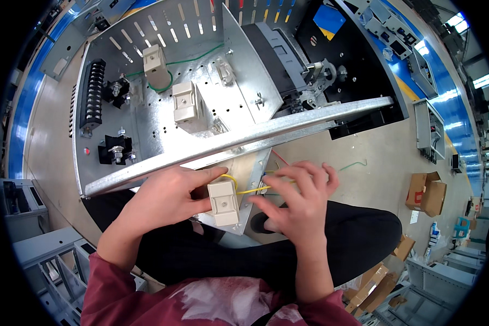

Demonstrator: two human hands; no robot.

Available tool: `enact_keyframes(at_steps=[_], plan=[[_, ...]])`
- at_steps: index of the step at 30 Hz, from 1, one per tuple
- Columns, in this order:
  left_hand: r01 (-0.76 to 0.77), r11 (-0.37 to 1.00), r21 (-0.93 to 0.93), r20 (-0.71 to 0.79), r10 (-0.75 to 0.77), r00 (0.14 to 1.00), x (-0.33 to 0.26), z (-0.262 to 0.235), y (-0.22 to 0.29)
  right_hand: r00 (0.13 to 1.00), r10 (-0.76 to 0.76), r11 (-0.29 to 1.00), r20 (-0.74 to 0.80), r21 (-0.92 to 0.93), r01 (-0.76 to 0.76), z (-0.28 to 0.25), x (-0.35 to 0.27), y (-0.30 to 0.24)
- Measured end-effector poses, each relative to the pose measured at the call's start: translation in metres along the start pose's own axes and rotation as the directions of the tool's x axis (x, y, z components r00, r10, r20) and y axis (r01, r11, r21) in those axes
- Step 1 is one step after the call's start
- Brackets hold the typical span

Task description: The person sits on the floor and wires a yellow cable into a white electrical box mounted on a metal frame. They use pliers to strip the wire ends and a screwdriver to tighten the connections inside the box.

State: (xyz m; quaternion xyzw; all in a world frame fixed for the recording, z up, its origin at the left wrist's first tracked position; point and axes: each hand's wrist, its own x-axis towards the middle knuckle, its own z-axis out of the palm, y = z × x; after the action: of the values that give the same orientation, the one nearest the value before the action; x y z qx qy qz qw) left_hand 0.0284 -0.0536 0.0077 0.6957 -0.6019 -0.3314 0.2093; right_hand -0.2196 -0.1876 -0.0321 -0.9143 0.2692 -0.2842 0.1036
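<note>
Between the thumb and fingers of my left hand (171,198) is a cream, blocky fuse holder (223,204) with a small screw in its face. A yellow wire (248,191) loops from the top of this holder and runs right toward my right hand (299,201). That hand's fingers are spread apart, with the wire passing among them; no firm grip on it shows. Beneath the holder lies a metal plate (259,165). Just beyond my hands stands an open metal enclosure (201,149), with a similar cream holder (186,103) mounted inside.
A black terminal strip (93,95) and bolted posts line the enclosure's left side. A grey switch unit (280,57) sits at its right. The enclosure's metal front rail (244,136) crosses above my hands. Cardboard boxes (426,194) stand on the floor at right.
</note>
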Motion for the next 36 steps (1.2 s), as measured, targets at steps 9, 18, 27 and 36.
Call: enact_keyframes(at_steps=[9, 18, 27, 36], plan=[[-0.016, 1.0, 0.003, -0.038, 0.016, 0.999, 0.001, 0.0, 0.002, 0.997, 0.0, 1.0, -0.076, -0.013, -0.001, 0.012, -0.003, -0.01], [0.016, 1.0, 0.009, -0.009, -0.016, 1.0, 0.0, -0.001, 0.001, 0.999, -0.005, 0.996, 0.046, 0.093, 0.0, 0.001, 0.006, 0.01], [0.055, 0.998, -0.006, 0.007, -0.055, 0.998, 0.001, -0.002, 0.003, 0.983, 0.153, 0.969, 0.103, 0.18, -0.17, -0.023, 0.008, 0.022], [0.066, 0.997, -0.036, -0.006, -0.066, 0.998, 0.001, 0.001, 0.002, 0.951, 0.258, 0.667, 0.171, 0.68, -0.304, -0.006, -0.02, 0.068]])
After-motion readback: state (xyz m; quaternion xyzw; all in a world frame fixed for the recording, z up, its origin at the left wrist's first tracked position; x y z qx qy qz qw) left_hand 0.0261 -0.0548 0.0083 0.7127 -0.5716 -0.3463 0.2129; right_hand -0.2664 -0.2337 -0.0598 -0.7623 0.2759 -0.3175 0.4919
